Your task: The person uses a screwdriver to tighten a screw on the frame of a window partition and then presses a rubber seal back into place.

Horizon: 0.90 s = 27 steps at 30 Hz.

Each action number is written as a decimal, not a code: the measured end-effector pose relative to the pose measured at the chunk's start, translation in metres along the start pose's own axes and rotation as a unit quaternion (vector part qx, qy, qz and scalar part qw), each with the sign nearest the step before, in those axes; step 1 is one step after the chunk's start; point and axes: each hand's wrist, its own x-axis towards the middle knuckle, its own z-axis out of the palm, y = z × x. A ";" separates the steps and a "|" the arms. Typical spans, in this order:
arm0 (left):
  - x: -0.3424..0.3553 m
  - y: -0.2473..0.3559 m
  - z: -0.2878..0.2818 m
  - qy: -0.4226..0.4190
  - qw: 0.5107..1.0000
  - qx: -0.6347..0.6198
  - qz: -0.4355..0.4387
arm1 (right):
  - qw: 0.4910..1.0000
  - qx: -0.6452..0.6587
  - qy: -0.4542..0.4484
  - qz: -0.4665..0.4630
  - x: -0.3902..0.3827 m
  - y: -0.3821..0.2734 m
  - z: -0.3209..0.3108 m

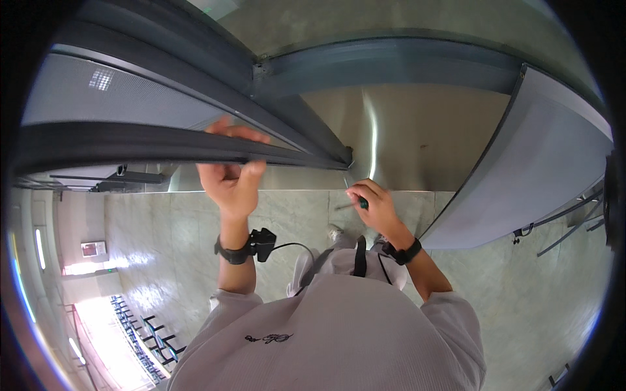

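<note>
And it's the long dark grey frame bar (130,146) in play, slanting in from the left and narrowing to its end just above the right hand. The left hand (233,190) has it, thumb on the near side, fingers (244,133) wrapped over the far side, slightly blurred, gripping firmly! Over to the right hand (379,207): fingers curled closed around a slim hand tool with a dark green handle (363,203), its thin shaft poking out leftward, blurred, well above the floor. What that tool's tip touches, I cannot tell.

Beyond the bar, a second dark grey slanting frame member (195,94) runs down to meet it at the same corner, with a pale grey flat panel (124,88) showing between the two. Right beside that corner, the broad brushed-metal counter (424,143) catches a bright streak of light, and a thick grey crossbar (391,65) spans its far side. Out right, a big whitish dark-edged panel (521,163) leans across. Below, the pale tiled floor (293,218), black bands on both wrists, and rows of blue-and-black seats (140,339) at lower left!
</note>
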 end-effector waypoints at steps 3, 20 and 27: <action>0.010 -0.001 -0.029 -0.229 0.970 0.042 0.072 | 0.991 0.096 0.050 -0.080 0.022 -0.064 -0.031; 0.024 0.026 -0.018 -0.113 0.969 -0.054 -0.214 | 0.959 0.169 0.159 -0.162 0.103 -0.149 -0.011; 0.015 0.027 -0.017 -0.102 0.974 -0.062 -0.194 | 0.961 0.145 0.168 -0.163 0.097 -0.148 -0.006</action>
